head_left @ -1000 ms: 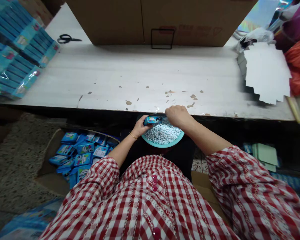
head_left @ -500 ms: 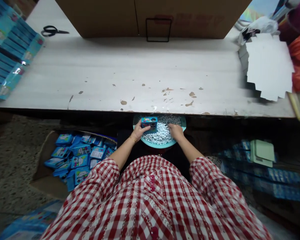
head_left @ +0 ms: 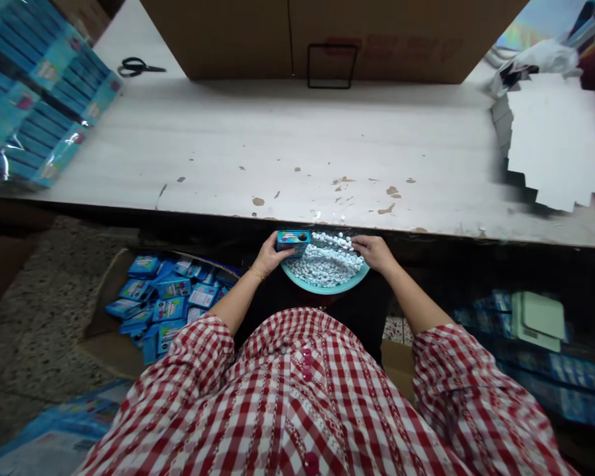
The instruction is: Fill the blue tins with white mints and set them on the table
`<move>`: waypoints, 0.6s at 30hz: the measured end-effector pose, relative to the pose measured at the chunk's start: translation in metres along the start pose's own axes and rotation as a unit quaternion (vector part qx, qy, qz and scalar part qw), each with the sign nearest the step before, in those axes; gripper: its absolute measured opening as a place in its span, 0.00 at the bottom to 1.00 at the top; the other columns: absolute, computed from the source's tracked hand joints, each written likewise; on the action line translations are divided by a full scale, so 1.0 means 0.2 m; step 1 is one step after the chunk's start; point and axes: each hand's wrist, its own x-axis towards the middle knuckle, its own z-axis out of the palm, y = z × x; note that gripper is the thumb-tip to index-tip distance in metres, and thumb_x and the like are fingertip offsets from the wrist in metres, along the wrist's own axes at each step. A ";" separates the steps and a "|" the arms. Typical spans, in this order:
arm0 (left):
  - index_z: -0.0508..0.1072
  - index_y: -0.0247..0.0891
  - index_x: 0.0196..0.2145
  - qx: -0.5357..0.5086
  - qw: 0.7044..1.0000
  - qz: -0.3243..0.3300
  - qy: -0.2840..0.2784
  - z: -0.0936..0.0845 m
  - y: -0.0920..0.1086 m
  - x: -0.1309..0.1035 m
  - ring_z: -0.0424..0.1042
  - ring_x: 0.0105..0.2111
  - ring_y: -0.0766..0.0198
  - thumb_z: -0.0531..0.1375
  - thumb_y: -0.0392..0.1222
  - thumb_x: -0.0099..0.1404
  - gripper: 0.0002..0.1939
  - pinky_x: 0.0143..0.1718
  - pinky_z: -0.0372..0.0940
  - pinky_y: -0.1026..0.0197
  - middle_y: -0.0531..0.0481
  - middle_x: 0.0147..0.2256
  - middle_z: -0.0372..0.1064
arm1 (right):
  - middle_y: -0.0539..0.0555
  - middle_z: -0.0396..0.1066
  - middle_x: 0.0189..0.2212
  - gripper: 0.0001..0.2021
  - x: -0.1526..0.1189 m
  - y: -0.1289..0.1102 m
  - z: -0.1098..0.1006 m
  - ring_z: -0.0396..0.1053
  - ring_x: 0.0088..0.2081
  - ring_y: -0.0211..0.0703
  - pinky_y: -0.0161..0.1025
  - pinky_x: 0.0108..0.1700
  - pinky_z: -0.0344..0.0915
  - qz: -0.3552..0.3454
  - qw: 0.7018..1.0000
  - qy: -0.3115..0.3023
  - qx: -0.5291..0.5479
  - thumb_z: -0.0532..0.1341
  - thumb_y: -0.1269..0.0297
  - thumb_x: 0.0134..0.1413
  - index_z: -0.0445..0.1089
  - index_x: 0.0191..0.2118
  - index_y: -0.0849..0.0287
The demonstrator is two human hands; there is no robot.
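My left hand (head_left: 269, 256) grips a small blue box (head_left: 291, 239), thumb across its front. A dark round spot, perhaps a hole, shows on the box's top. Below and beside the box is a turquoise bowl (head_left: 322, 289) filled with small white bead-like pieces (head_left: 322, 268). At the bowl's right side, my right hand (head_left: 374, 252) has its fingers pinched at the end of what looks like a strand of white beads (head_left: 332, 239). This strand stretches across the bowl towards the box; whether it joins the box I cannot tell.
The white table edge (head_left: 238, 215) runs just beyond the bowl. A carton (head_left: 248, 46), black scissors (head_left: 139, 67), wrapped blue packs (head_left: 44, 99) and white card sheets (head_left: 558, 139) lie on it. Left below, an open carton (head_left: 102, 337) holds several blue boxes (head_left: 171, 309); a pale green device (head_left: 538, 320) is right.
My right hand has moved right, out to the bowl's edge, and a strand of white beads now stretches from it. The blue box has tipped, showing more of its top. The view has shifted.
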 end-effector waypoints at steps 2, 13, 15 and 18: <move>0.68 0.35 0.39 0.034 0.999 0.018 -0.011 0.02 0.03 0.01 0.69 0.37 0.62 0.67 0.46 0.49 0.21 0.45 0.64 0.59 0.50 0.35 0.70 | 0.52 0.75 0.28 0.13 0.01 -0.09 -0.09 0.69 0.29 0.40 0.34 0.33 0.62 -0.023 0.999 -0.016 -0.027 0.56 0.64 0.53 0.76 0.40 0.58; 0.68 0.35 0.42 0.102 0.992 0.064 -0.039 0.11 0.05 0.04 0.68 0.41 0.59 0.66 0.41 0.50 0.22 0.48 0.63 0.56 0.47 0.40 0.69 | 0.63 0.73 0.39 0.16 0.06 -0.71 -0.24 0.70 0.40 0.50 0.41 0.40 0.61 0.008 0.901 -0.134 -0.413 0.55 0.71 0.52 0.75 0.45 0.59; 0.68 0.35 0.43 0.102 0.992 0.065 -0.039 0.11 0.05 0.04 0.68 0.42 0.58 0.65 0.41 0.50 0.22 0.48 0.63 0.56 0.46 0.41 0.69 | 0.65 0.73 0.38 0.17 0.05 -0.77 -0.24 0.70 0.41 0.51 0.42 0.42 0.61 -0.008 0.894 -0.124 -0.432 0.55 0.72 0.53 0.74 0.46 0.62; 0.68 0.35 0.43 0.082 0.995 0.058 -0.030 0.10 0.06 0.03 0.69 0.40 0.60 0.66 0.42 0.49 0.23 0.47 0.63 0.57 0.47 0.39 0.69 | 0.65 0.73 0.38 0.17 0.00 -0.74 -0.30 0.70 0.41 0.52 0.43 0.41 0.61 -0.006 0.890 -0.110 -0.443 0.54 0.72 0.53 0.74 0.45 0.60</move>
